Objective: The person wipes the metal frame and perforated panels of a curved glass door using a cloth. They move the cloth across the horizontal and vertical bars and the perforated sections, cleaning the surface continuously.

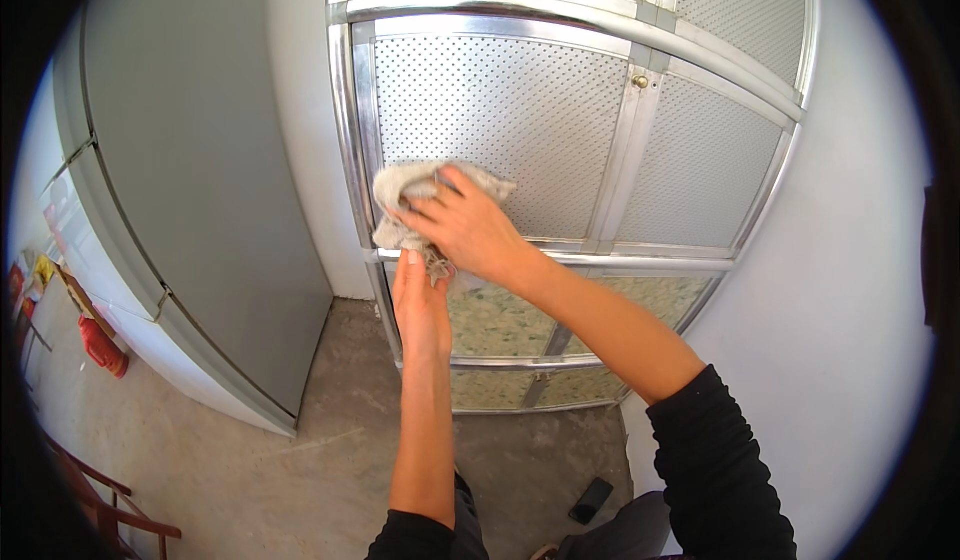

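Note:
A crumpled, pale beige cloth [397,185] lies against the lower left of a perforated metal door panel [495,102] on an aluminium-framed cabinet. My right hand [472,226] grips it from above, fingers bent into its folds. Below, my left hand [422,308] holds the cloth's bunched lower end, close to the cabinet's horizontal rail [652,261]. My hands and the cloth cover the panel's lower left corner. A small brass-coloured knob [639,81] sits on the door frame, right of both hands.
A tall grey refrigerator [202,185] stands at left. White wall [817,275] closes in the right side. Lower cabinet panels are stone-patterned [502,316]. On the concrete floor [330,477] lie a dark phone [591,500] and, further left, a red bag [101,346]. A wooden chair [112,511] is at bottom left.

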The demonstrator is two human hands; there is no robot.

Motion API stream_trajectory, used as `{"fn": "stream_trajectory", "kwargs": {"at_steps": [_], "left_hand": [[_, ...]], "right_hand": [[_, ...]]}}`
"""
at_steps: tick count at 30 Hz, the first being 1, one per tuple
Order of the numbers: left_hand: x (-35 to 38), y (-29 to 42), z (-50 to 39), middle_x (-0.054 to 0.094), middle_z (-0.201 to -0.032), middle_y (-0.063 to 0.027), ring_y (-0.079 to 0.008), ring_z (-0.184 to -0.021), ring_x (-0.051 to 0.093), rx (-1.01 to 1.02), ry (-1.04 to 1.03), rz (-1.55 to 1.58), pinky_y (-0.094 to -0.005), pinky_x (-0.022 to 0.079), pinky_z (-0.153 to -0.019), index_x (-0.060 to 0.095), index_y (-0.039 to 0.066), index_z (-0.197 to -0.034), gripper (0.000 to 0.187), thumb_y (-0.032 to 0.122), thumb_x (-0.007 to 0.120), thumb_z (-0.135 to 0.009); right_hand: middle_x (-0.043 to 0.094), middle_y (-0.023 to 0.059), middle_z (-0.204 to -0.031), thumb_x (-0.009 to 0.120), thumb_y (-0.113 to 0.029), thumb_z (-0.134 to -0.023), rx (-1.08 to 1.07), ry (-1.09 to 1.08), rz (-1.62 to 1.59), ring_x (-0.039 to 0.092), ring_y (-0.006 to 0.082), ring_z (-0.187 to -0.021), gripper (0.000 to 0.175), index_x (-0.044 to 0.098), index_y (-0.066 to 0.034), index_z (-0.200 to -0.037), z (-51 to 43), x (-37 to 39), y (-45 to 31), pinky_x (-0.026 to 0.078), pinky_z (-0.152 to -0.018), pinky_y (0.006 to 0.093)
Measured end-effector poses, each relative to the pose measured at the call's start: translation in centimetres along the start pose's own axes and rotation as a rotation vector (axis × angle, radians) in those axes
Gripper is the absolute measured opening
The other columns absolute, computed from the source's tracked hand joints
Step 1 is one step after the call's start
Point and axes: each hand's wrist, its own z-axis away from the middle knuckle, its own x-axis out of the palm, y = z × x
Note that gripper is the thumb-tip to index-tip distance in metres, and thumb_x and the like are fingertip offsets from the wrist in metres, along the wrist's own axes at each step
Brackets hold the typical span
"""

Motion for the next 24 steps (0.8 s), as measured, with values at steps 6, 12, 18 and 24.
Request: {"fn": "stream_trajectory", "kwargs": {"at_steps": [6, 12, 18, 24], "left_hand": [[1.1, -0.1, 0.6, 0.033, -0.159, -0.0112, -0.0215, -0.141, 0.037, 0.073, -0.148, -0.1, -0.0444, 0.035, -0.111, 0.026, -0.002, -0.157, 0.062, 0.033, 0.044, -0.108], [2.6, 1.7, 1.5, 0.024, -0.164, -0.0135, -0.0263, -0.148, 0.029, 0.179, -0.3, -0.255, -0.0472, 0.031, -0.115, 0.021, -0.003, -0.158, 0.064, 0.032, 0.042, -0.108], [3.5, 1.3, 1.9, 0.023, -0.164, -0.0154, -0.0277, -0.148, 0.028, 0.135, -0.375, -0.302, -0.0482, 0.031, -0.117, 0.023, -0.002, -0.157, 0.064, 0.034, 0.043, -0.108], [3.9, -0.5, 2.0, 0.025, -0.162, -0.0154, -0.0276, -0.147, 0.03, -0.039, -0.495, -0.455, -0.0427, 0.031, -0.117, 0.027, -0.003, -0.156, 0.064, 0.032, 0.048, -0.107]], "right_hand": [[0.065, 0.0048, -0.122, 0.06, -0.017, -0.086, 0.04, 0.002, 0.101, 0.06, 0.0199, -0.113, 0.047, 0.062, -0.0099, -0.133, 1.7, -1.8, 1.9, 0.031, -0.117, 0.0471], [0.062, 0.013, -0.126, 0.068, -0.02, -0.082, 0.117, 0.14, 0.202, 0.058, 0.026, -0.117, 0.065, 0.053, -0.009, -0.144, -1.4, -4.2, 5.8, 0.029, -0.115, 0.0549], [0.056, 0.0158, -0.129, 0.061, -0.012, -0.084, 0.341, 0.1, 0.323, 0.054, 0.0325, -0.122, 0.069, 0.045, -0.0126, -0.151, 0.6, -6.2, 6.9, 0.02, -0.117, 0.0568], [0.054, 0.0171, -0.129, 0.064, -0.021, -0.084, 0.493, 0.052, 0.357, 0.05, 0.0357, -0.125, 0.068, 0.046, -0.0138, -0.149, 6.6, -7.5, 6.8, 0.02, -0.117, 0.0585]]}}
